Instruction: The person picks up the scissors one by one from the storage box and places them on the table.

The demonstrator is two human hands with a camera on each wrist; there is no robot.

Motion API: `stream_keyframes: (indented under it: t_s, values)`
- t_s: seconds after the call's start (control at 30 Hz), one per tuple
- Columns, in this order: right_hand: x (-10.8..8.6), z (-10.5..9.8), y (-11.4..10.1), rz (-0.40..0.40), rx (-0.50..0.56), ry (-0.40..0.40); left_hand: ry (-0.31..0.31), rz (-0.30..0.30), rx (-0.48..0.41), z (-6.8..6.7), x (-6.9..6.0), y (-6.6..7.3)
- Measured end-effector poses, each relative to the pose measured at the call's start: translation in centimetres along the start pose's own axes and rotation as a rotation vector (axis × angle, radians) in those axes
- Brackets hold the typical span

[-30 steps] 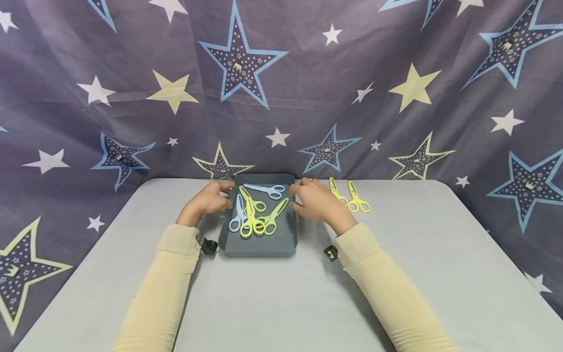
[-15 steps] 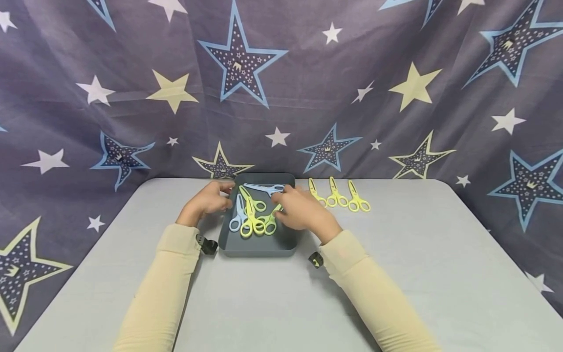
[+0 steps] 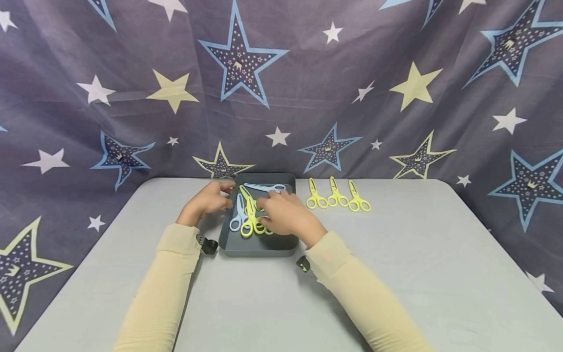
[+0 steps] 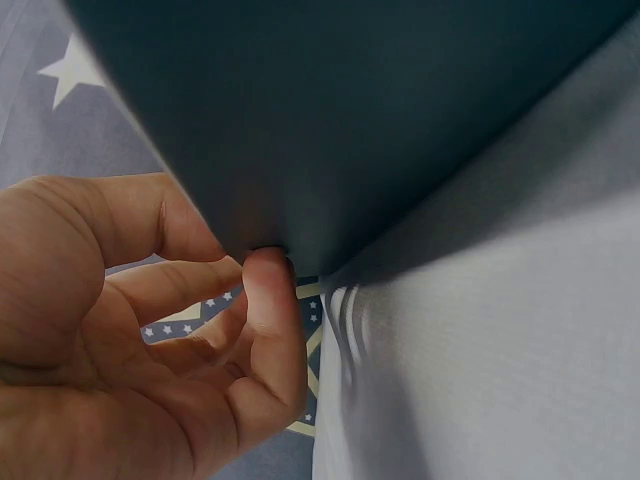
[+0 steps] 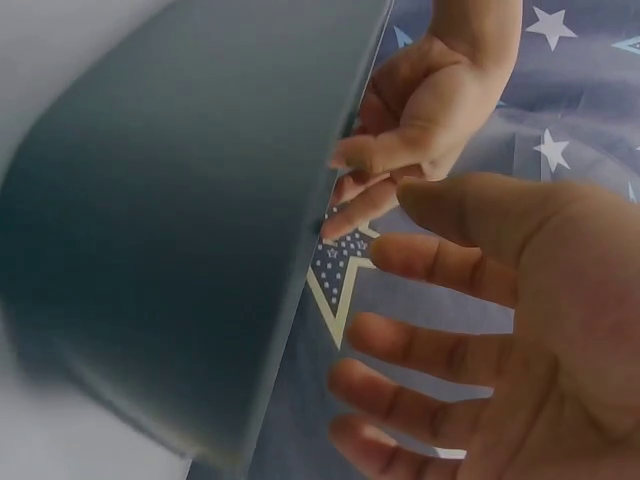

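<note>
The left hand (image 3: 207,199) pinches the left wall of the dark grey tray (image 3: 259,253); the left wrist view has its fingers (image 4: 275,310) at the tray wall (image 4: 300,120). Over the tray's right half, the right hand (image 3: 286,215) hovers with fingers spread and nothing visibly held, also in the right wrist view (image 5: 500,330). Inside the tray lie blue scissors (image 3: 259,187) at the back, blue scissors (image 3: 240,213) at the left and yellow scissors (image 3: 250,210) overlapping green scissors (image 3: 244,192). The right hand mostly covers another green pair.
Three yellow scissors stand apart in a row right of the tray: left (image 3: 313,188), middle (image 3: 333,187) and right (image 3: 353,188). A pale cloth covers the table (image 3: 246,303). Behind it hangs a star-patterned curtain (image 3: 308,98).
The right hand has moved left from the tray's right rim to over the scissors inside, uncovering the leftmost yellow pair on the table. The left hand has stayed in place.
</note>
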State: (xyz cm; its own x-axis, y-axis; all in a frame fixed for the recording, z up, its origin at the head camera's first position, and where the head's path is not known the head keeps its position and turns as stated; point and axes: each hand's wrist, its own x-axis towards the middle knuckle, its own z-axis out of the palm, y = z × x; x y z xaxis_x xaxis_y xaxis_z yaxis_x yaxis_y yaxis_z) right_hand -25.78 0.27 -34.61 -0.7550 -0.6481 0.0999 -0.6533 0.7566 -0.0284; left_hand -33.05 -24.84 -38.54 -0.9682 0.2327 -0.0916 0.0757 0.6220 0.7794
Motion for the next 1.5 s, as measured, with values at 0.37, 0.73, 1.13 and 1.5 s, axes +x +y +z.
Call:
stream_keyframes:
  t_s: [0.37,0.73,1.13,1.5]
  values:
    - [0.9,1.2,-1.8,0.005,-0.023,-0.038,-0.006,0.017,-0.011,0.0,0.0,0.0]
    - [2.0,2.3,-3.0,-0.007,0.017,-0.099,-0.005,0.016,-0.007,-0.1,-0.2,0.0]
    - [2.4,3.6,-3.5,-0.002,0.090,-0.108,-0.007,0.003,-0.005,-0.1,-0.2,0.1]
    - [2.7,4.0,-2.8,-0.058,0.131,-0.097,-0.010,0.015,-0.020,0.0,-0.1,-0.1]
